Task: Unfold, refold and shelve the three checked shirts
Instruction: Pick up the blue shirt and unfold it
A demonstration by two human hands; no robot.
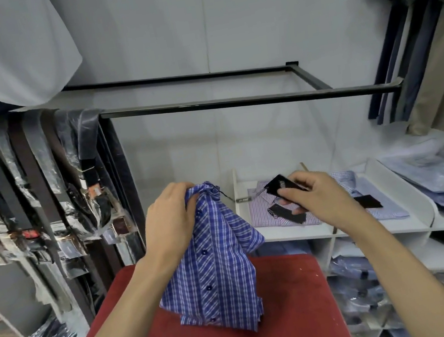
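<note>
Head view shows the left hand point(170, 224) bunching the blue checked shirt point(215, 260) by its collar above the red desk point(293, 318) while the right hand point(312, 197) pinches its black tag point(282, 184); unfolding looks underway, and next it likely needs spreading flat.

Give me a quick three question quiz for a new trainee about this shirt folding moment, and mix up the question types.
1. True or false: the blue checked shirt lies flat and fully folded on the red surface.
2. Which hand pinches the black tag? A) left hand B) right hand C) neither
3. Fill in: the pink striped shirt lies on the white ____.

Key
1. False: the left hand grips it bunched at the collar and holds it up, its hem resting on the red surface.
2. B: the right hand pinches it; a thread runs from the tag to the collar.
3. shelf
</note>
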